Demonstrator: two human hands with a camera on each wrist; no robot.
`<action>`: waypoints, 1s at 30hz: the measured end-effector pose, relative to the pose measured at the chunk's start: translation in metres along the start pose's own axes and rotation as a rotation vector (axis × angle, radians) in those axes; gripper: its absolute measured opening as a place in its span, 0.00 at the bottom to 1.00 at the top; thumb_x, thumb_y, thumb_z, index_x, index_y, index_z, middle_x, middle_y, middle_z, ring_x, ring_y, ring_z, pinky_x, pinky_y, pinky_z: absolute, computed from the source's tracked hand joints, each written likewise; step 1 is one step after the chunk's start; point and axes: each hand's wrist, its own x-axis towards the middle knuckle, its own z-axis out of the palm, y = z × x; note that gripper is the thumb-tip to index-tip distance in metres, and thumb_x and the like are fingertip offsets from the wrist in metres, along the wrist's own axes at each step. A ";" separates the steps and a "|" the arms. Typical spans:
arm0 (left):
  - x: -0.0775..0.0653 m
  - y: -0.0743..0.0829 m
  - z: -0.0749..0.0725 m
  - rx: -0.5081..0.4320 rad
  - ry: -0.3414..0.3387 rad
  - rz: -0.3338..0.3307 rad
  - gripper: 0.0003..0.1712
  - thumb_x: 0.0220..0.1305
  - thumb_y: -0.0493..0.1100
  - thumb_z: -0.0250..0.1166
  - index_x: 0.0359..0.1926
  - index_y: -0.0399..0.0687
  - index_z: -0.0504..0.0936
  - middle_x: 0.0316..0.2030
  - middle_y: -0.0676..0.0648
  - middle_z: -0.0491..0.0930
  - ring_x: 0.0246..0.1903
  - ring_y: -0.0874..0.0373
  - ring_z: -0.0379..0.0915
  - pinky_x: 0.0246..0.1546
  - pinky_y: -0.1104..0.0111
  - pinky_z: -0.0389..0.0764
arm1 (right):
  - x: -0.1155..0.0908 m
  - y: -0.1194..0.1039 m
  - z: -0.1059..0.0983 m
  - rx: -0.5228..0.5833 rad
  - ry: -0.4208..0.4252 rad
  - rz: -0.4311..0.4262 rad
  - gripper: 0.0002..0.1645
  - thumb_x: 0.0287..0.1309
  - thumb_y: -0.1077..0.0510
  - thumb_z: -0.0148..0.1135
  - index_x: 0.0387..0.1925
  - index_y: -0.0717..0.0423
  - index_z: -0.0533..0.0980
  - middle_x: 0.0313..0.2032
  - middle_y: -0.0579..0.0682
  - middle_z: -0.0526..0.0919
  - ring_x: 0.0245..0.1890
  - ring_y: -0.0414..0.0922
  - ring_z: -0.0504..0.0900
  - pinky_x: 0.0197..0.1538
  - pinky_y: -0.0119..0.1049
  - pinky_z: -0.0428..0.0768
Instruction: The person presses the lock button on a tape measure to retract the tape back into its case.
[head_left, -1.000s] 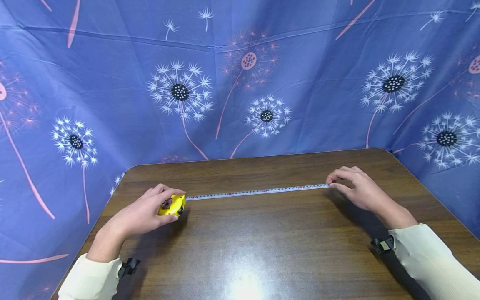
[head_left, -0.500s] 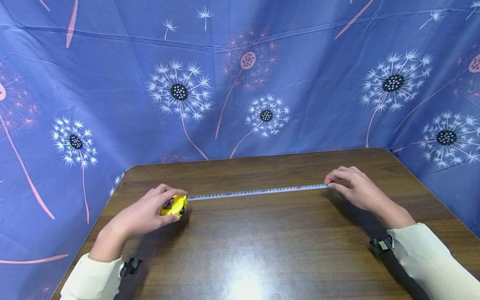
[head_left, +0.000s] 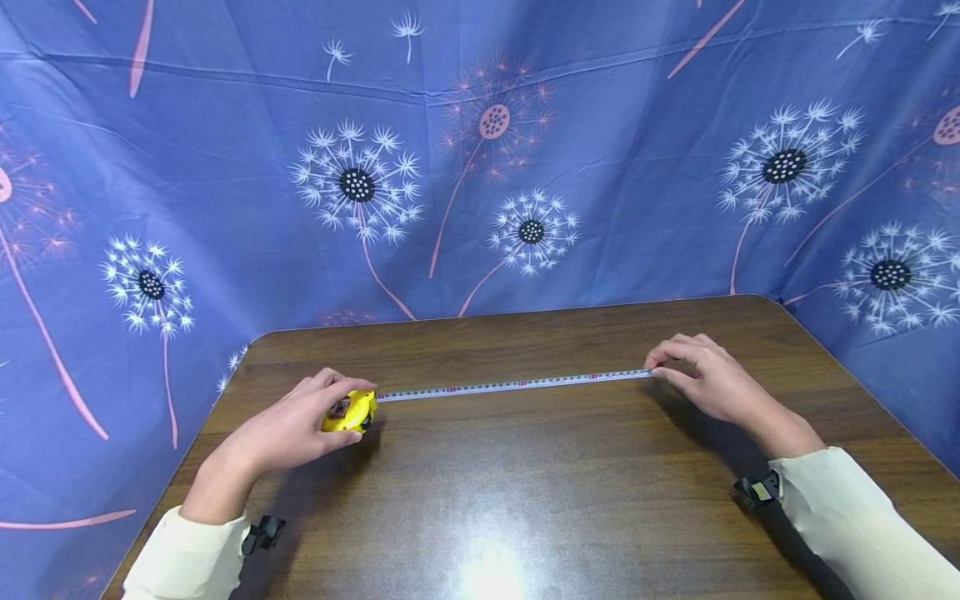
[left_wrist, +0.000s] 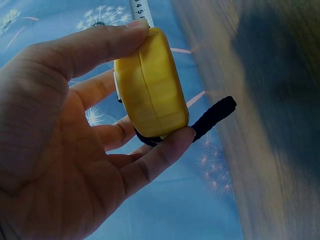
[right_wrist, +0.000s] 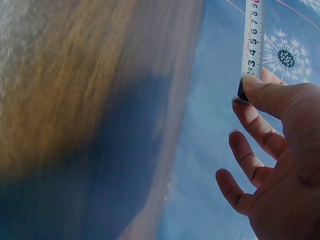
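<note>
A yellow tape measure (head_left: 352, 412) is gripped in my left hand (head_left: 281, 425), the case between thumb and fingers above the table. In the left wrist view, the yellow case (left_wrist: 152, 85) shows a black wrist strap (left_wrist: 215, 117) hanging from it. From the case a white blade (head_left: 517, 385) with printed numbers runs out straight to the right. My right hand (head_left: 708, 379) pinches the free end of that blade. The right wrist view shows the thumb pressing the blade (right_wrist: 253, 45) near its metal end hook, other fingers loosely spread.
A brown wood-grain table (head_left: 480, 467) lies below both hands, with a bright light reflection near its front. Behind it hangs a blue cloth (head_left: 622, 167) printed with dandelions. Black wrist straps (head_left: 262, 533) sit at both sleeves.
My right hand has drifted slightly left with the blade's end, and my left hand slightly right with the case. The exposed blade is a little shorter.
</note>
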 end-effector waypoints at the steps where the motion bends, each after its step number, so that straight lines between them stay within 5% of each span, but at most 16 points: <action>1: 0.000 0.000 0.000 0.001 0.002 0.001 0.34 0.61 0.49 0.76 0.68 0.61 0.76 0.50 0.53 0.73 0.48 0.54 0.68 0.47 0.53 0.74 | 0.000 0.000 0.000 -0.001 0.001 0.000 0.17 0.55 0.68 0.75 0.35 0.42 0.82 0.36 0.36 0.83 0.41 0.47 0.75 0.44 0.42 0.64; 30: 0.007 0.004 0.004 0.016 0.007 0.000 0.34 0.61 0.48 0.76 0.68 0.62 0.76 0.50 0.51 0.73 0.46 0.54 0.68 0.45 0.55 0.73 | 0.001 -0.005 0.009 0.001 -0.001 0.026 0.16 0.57 0.67 0.74 0.36 0.42 0.82 0.37 0.36 0.83 0.42 0.46 0.74 0.42 0.41 0.65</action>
